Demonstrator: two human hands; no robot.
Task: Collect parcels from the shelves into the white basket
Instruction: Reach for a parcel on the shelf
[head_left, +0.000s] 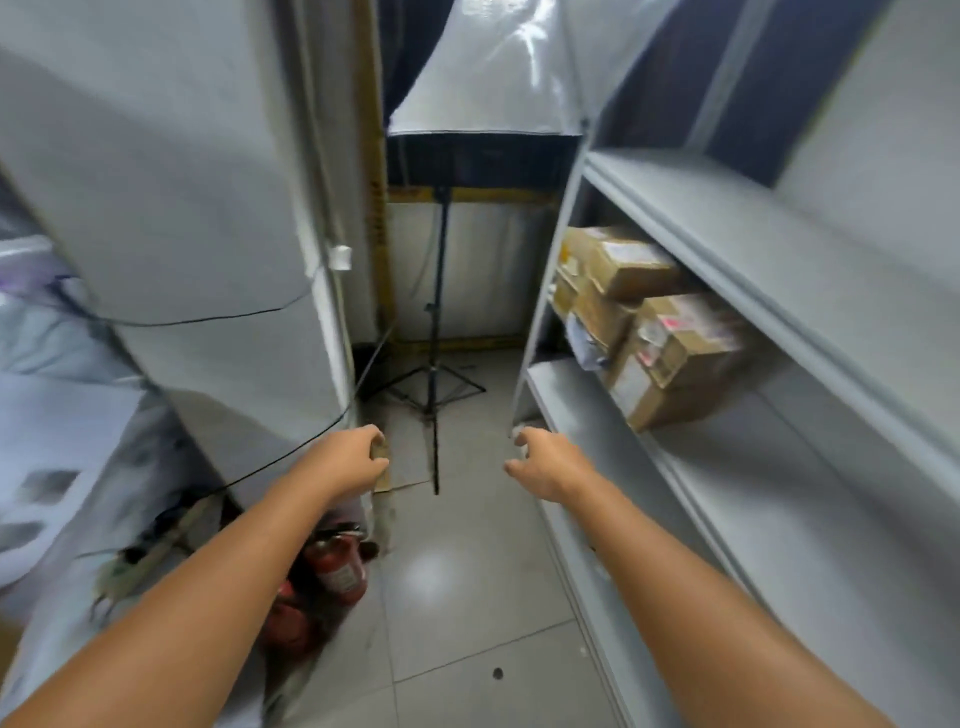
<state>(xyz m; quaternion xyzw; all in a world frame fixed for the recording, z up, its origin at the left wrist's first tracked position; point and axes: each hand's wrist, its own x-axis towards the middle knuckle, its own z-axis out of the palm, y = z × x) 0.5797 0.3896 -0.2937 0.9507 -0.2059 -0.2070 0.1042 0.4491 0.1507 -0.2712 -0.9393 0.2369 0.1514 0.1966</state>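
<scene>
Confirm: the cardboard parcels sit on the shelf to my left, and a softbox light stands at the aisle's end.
Wrong side: the head view shows the cardboard parcels on the shelf to your right. The softbox light stands at the aisle's end.

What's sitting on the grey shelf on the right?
Brown cardboard parcels are stacked at the far end of the shelf. Anything behind them is hidden.

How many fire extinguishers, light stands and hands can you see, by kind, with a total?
Fire extinguishers: 2
Light stand: 1
Hands: 2, left hand and right hand
Total: 5
</scene>
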